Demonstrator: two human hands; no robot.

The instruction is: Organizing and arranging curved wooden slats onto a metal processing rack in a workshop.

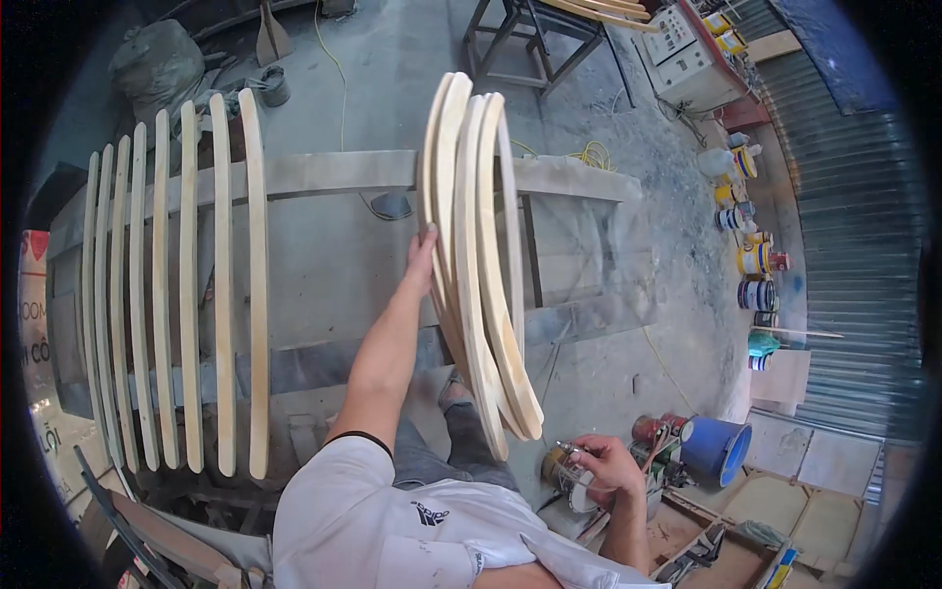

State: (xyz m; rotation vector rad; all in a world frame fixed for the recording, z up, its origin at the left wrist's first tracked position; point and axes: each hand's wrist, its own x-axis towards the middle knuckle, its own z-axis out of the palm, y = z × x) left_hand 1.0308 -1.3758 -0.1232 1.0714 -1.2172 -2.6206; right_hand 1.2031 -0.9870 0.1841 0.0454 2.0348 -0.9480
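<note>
My left hand [423,259] grips the left edge of a bundle of curved wooden slats [469,255]. They are pale and round-ended, standing close together over the middle of a low frame [324,175], with their near ends fanned apart. My right hand [610,465] is at the lower right, its fingers closed around a small metal tool [566,452] that looks like a spray gun; its lower part is hard to make out. To the left, a row of similar curved slats [189,294] lies spaced apart across the frame's two beams.
Paint cans and buckets [754,258] line the corrugated wall at right. A blue bucket [716,450] stands beyond my right hand. At the back are a metal stand [535,44] with more slats and a control cabinet [687,59]. Yellow hose [594,154] lies on the floor.
</note>
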